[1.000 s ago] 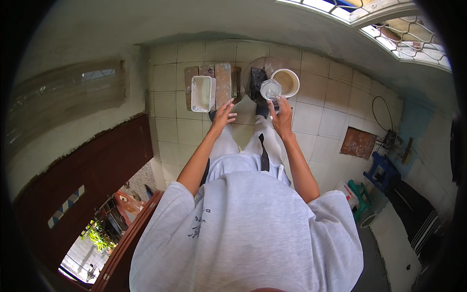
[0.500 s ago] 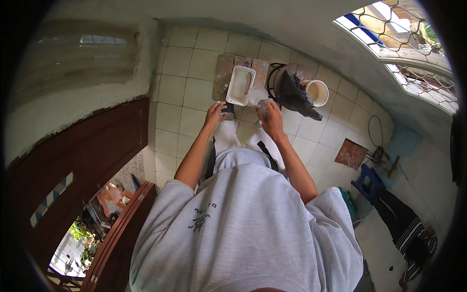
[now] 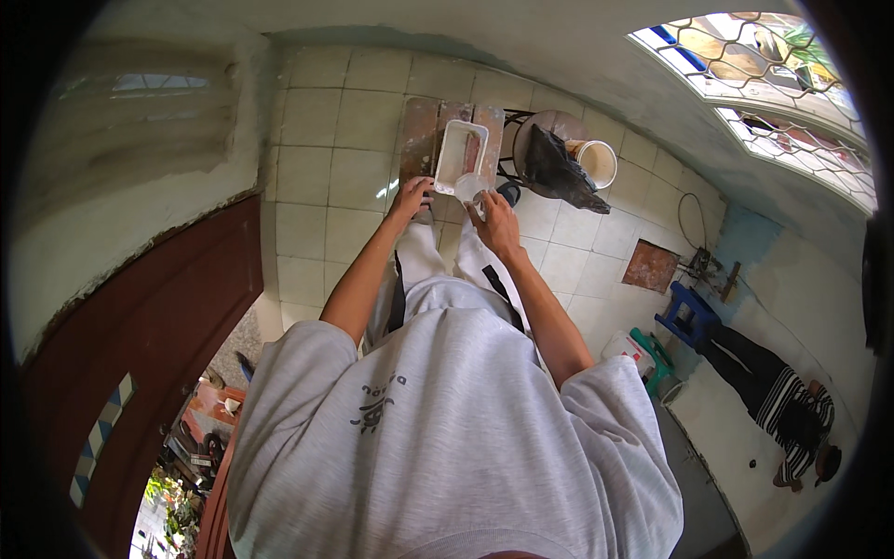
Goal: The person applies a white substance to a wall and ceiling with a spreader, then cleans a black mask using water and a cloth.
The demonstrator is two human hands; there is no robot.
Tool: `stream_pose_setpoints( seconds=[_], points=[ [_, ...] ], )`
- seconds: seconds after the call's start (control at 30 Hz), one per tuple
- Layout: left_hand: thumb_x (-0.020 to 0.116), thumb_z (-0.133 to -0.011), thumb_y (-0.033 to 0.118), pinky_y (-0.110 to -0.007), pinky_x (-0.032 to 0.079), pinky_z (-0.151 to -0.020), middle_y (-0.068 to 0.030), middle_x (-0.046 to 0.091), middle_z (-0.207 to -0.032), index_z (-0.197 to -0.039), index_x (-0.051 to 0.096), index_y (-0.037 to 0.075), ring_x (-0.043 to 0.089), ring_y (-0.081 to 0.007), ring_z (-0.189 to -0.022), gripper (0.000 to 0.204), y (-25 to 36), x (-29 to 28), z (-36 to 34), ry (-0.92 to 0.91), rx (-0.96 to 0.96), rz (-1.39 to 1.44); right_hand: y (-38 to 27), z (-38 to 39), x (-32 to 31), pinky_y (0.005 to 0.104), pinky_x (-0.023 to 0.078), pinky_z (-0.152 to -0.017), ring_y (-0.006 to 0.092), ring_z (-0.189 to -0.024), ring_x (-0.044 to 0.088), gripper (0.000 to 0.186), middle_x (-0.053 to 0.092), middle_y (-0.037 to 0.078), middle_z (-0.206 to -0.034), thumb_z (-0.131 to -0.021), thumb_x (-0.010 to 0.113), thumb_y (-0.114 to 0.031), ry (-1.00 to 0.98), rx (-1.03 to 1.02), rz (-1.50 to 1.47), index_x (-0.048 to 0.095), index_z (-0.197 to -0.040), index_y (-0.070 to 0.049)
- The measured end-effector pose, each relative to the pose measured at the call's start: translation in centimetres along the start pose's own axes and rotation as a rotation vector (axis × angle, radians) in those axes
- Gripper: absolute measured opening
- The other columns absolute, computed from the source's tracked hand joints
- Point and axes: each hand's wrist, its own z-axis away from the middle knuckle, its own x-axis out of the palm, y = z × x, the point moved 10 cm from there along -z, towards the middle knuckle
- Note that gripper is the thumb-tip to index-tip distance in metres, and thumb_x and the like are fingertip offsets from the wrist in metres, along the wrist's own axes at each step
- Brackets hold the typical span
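Note:
I look straight down my grey shirt at a tiled floor. A white rectangular tray (image 3: 460, 153) lies on a brown wooden board (image 3: 421, 130) ahead of my feet. My right hand (image 3: 496, 224) grips a small clear cup (image 3: 469, 189), tilted at the tray's near edge. My left hand (image 3: 411, 197) hovers with fingers spread just left of the tray's near corner, holding nothing.
A black bag (image 3: 557, 169) lies on a round stool, with a white bucket (image 3: 596, 161) beside it to the right. A blue stool (image 3: 687, 315) and green container (image 3: 651, 358) stand lower right. Another person (image 3: 778, 401) stands far right. A dark red door (image 3: 140, 345) is at left.
My view has swung, so the tray and bucket sit further right. My right hand has lowered the cup from near the bucket to the tray's near edge. My left hand stays beside the tray.

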Motion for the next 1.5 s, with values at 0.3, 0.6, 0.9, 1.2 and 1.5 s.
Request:
stream_pose_setpoints(
  seconds=[0.3,0.6,0.9,1.2,1.5],
  points=[
    [0.054,-0.101,0.047,-0.040,0.052,-0.090,-0.0051,0.060,-0.133,-0.140,0.055,0.015,0.065,-0.0270,-0.110,0.051,-0.7,0.3,-1.4,-0.023,0.001,0.021,0.0,-0.5,0.7,0.0485,0.052,-0.080,0.0388,-0.096,0.062,0.024,0.062,0.017,-0.097,-0.090,0.070,-0.022,0.055,-0.003,0.038,0.061,-0.101,-0.002],
    [0.055,-0.101,0.042,-0.044,0.050,-0.099,-0.0077,0.055,-0.140,-0.144,0.053,0.013,0.062,-0.0300,-0.118,0.051,-2.0,0.9,-1.8,-0.056,-0.074,0.021,-0.9,-0.7,0.5,0.0475,0.053,-0.081,0.0375,-0.098,0.063,0.026,0.063,0.017,-0.099,-0.088,0.070,-0.020,0.031,0.022,0.063,0.062,-0.104,-0.002],
    [0.057,-0.100,0.048,-0.042,0.053,-0.089,-0.0063,0.059,-0.135,-0.143,0.053,0.014,0.066,-0.0296,-0.108,0.055,-2.9,0.2,-2.2,-0.043,-0.042,0.045,-1.1,-0.7,0.5,0.0468,0.053,-0.081,0.0364,-0.100,0.062,0.026,0.063,0.016,-0.098,-0.087,0.071,-0.020,0.018,0.021,0.083,0.062,-0.104,-0.002],
    [0.058,-0.100,0.047,-0.043,0.053,-0.090,-0.0055,0.059,-0.136,-0.144,0.053,0.015,0.066,-0.0291,-0.107,0.055,-2.3,0.6,-2.0,-0.049,-0.036,0.053,-1.8,-0.7,0.1,0.0454,0.054,-0.082,0.0348,-0.100,0.063,0.027,0.064,0.014,-0.100,-0.087,0.071,-0.020,0.015,0.015,0.102,0.063,-0.105,-0.002],
    [0.058,-0.100,0.048,-0.045,0.052,-0.093,-0.0071,0.055,-0.143,-0.144,0.052,0.016,0.065,-0.0312,-0.112,0.055,-2.4,0.8,-2.0,-0.065,-0.043,0.072,-1.6,-0.3,0.3,0.0453,0.054,-0.081,0.0343,-0.100,0.063,0.028,0.064,0.013,-0.099,-0.086,0.072,-0.020,0.020,0.019,0.107,0.063,-0.106,-0.003]
  ],
)
